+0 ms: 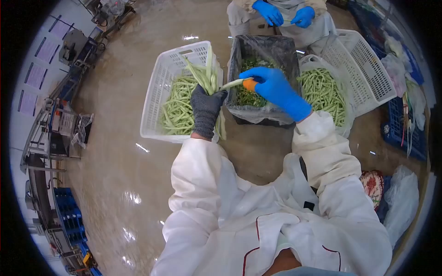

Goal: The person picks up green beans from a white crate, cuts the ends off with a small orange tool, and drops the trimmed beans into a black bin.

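Observation:
A bunch of long green beans (pixel 208 76) is gripped in my left hand (pixel 206 106), which wears a dark grey knit glove and is over the right side of a white crate (pixel 151 103) of green beans. My right hand (pixel 271 87), in a blue glove, is closed at the tip of one bean (pixel 232 84) reaching across from the left hand. Something orange (pixel 250 84) shows at its fingertips; its shape is partly hidden. Beneath the right hand stands a black lined crate (pixel 287 49) with leafy green bits inside.
Right of the black crate is a clear bag of beans (pixel 322 89), beside stacked white crates (pixel 368 69). Across from me a co-worker's blue-gloved hands (pixel 270 14) hold something thin. Blue crates (pixel 403 124) and plastic bags (pixel 401 198) lie at right; metal equipment (pixel 50 133) lines the left.

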{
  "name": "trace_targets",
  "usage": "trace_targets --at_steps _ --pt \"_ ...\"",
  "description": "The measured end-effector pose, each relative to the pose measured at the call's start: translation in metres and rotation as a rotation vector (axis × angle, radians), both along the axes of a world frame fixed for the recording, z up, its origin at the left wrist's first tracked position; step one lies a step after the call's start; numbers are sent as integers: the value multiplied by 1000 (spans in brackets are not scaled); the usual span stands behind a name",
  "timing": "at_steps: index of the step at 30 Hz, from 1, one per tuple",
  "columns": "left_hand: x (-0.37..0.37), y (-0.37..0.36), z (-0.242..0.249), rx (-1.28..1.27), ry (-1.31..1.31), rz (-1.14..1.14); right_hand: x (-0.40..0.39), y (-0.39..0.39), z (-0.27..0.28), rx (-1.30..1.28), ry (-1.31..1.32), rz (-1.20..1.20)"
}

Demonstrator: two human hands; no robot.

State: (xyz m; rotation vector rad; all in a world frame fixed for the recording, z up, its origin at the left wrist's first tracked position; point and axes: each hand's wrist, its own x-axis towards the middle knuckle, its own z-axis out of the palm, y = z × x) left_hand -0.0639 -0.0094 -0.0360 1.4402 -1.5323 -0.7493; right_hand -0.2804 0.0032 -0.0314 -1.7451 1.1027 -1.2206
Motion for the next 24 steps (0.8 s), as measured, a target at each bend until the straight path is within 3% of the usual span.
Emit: trace_targets --at_steps 3,6,9,12,13,15,18,20,24 --pt "5 0 3 45 -21 66 -7 1 3 -36 188 -70" --pt "4 2 1 -4 -83 88 -7 0 -7 -364 459 -137" --pt "5 -4 -11 7 -183 136 -1 3 -7 -353 636 -199" --pt "-1 -2 -12 -28 -219 132 5 10 2 -391 741 -282" --pt "-5 2 -9 -50 -217 120 7 8 0 -378 532 -293" --pt "-9 7 -6 -22 -1 -6 13 4 -1 -343 115 -306" --pt "-21 14 0 126 465 -112 13 4 13 114 -440 -40" --pt "-26 17 9 234 715 -138 13 0 -3 116 -244 -9" --pt "5 4 29 102 1040 -132 1 -12 -49 124 340 -66"
